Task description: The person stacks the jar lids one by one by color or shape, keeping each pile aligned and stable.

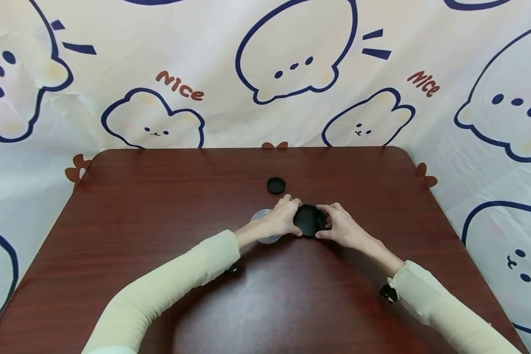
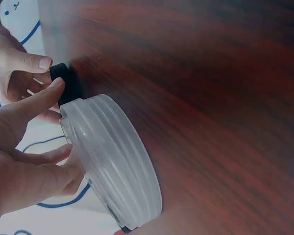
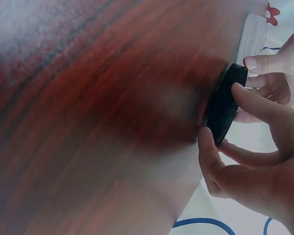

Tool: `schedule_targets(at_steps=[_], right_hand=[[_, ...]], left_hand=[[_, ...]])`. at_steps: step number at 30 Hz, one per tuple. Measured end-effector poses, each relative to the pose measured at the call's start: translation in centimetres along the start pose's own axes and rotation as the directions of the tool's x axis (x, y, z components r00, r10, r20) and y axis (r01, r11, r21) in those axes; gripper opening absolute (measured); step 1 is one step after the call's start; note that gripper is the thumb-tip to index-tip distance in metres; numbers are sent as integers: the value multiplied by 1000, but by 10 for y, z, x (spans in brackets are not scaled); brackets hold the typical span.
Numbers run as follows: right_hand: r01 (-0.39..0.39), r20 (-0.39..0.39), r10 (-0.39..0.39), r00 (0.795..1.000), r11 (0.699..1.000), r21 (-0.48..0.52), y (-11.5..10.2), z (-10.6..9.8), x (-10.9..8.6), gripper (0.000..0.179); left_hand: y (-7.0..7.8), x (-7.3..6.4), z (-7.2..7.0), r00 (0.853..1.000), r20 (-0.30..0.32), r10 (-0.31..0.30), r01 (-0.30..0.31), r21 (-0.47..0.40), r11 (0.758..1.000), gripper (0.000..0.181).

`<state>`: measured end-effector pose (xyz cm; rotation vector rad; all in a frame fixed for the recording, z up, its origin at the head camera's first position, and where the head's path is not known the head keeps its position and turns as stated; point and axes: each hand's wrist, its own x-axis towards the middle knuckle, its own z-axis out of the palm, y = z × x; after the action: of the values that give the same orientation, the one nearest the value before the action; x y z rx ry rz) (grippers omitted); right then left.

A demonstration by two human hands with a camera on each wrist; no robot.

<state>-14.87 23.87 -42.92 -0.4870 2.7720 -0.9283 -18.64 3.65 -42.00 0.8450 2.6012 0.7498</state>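
Between both hands is a round black lid, low over the table or on it; I cannot tell which. My left hand grips its left edge, the thumb on the near side and fingers on the far side. My right hand holds the opposite edge; in the right wrist view, its thumb and fingers pinch the black lid. Under the left wrist, a clear ridged plastic container stands on the table, partly hidden by the arm in the head view.
A smaller round black lid or shallow cap lies beyond the hands. The dark brown wooden table reaches back to a cream cloth backdrop with cartoon drawings.
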Motion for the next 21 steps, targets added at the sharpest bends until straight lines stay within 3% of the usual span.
schedule_targets(at_steps=[6,21], right_hand=[[-12,22,12,1000,1000,-17,-2,-3,0,72],[2,65,-1,998,1000,-19,0,-4,0,70]], left_hand=[[2,3,1,1000,23,-8,7,13,1000,79],[2,2,1,999,42,0,-1,25,1000,76]])
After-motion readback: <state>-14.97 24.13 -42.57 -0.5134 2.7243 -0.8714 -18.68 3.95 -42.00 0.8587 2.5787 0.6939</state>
